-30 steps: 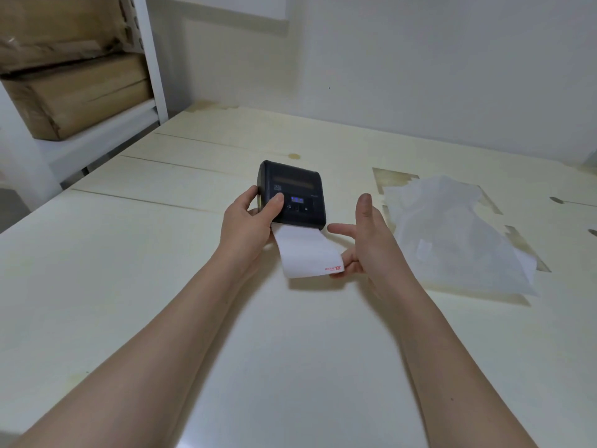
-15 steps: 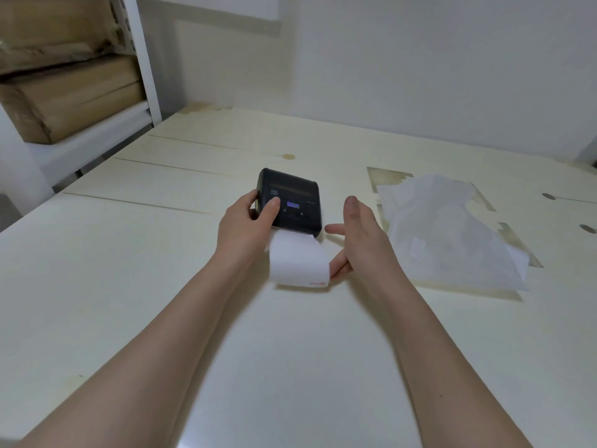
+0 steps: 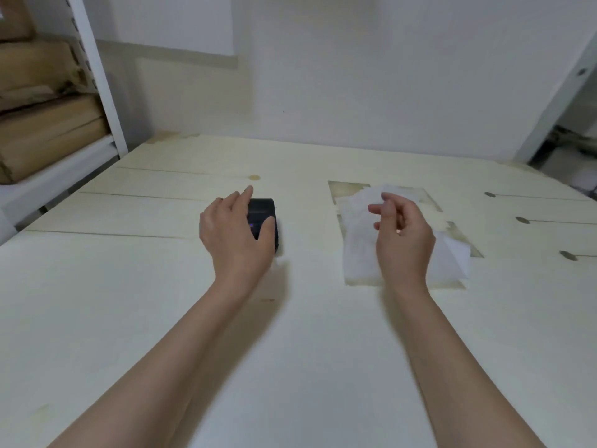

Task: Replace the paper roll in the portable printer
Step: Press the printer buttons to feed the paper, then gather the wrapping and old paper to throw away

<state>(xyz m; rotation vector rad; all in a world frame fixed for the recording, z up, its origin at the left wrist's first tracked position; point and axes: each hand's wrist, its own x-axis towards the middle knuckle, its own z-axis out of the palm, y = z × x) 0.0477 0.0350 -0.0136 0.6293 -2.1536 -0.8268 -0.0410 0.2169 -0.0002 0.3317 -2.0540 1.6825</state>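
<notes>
The black portable printer lies on the pale wooden table, left of centre. My left hand rests over it from the near side, thumb on its top right and fingers along its left edge, hiding most of it. Only a small white bit of the paper strip shows at the printer's near edge. My right hand hovers apart from the printer, over a white sheet, fingers loosely curled and holding nothing that I can see.
The crumpled white sheet spreads over the table's right half, partly on brownish patches. A white shelf post and cardboard boxes stand at the left. A grey metal frame rises at the far right.
My right hand has left the paper strip and moved right over the white sheet. My left hand has slid further over the printer. The strip is now almost hidden. My view has tilted up.
</notes>
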